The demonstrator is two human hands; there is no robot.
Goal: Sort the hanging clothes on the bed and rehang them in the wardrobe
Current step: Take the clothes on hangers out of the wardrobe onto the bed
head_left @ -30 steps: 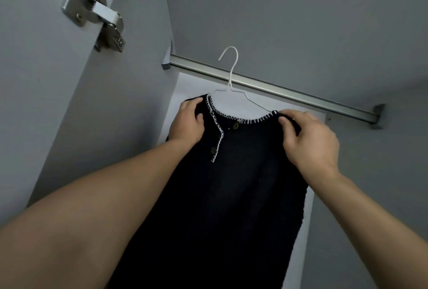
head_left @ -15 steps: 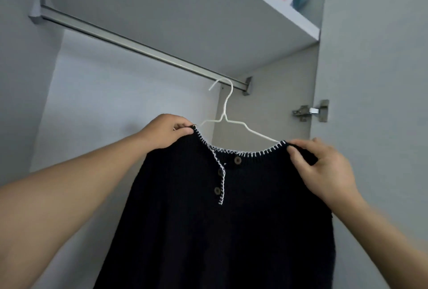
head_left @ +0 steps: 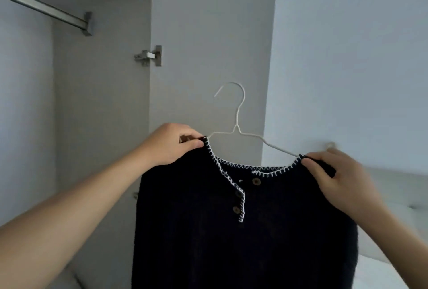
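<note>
We are holding a dark knit top (head_left: 243,230) up on a white wire hanger (head_left: 236,126), in front of the open wardrobe door (head_left: 208,45). Our left hand (head_left: 172,145) is pinching the top's left shoulder, fingers curled round the fabric by the white-stitched neckline (head_left: 231,164). Our right hand (head_left: 338,177) is gripping the right shoulder, thumb pressing on the front of the knit. The hanger's hook is standing free in the air, well apart from the metal rail (head_left: 46,10) at upper left. A hinge (head_left: 148,56) is showing on the door edge. Three brown buttons (head_left: 236,209) are lying along the placket. A pale wall (head_left: 359,45) is filling the right side.
</note>
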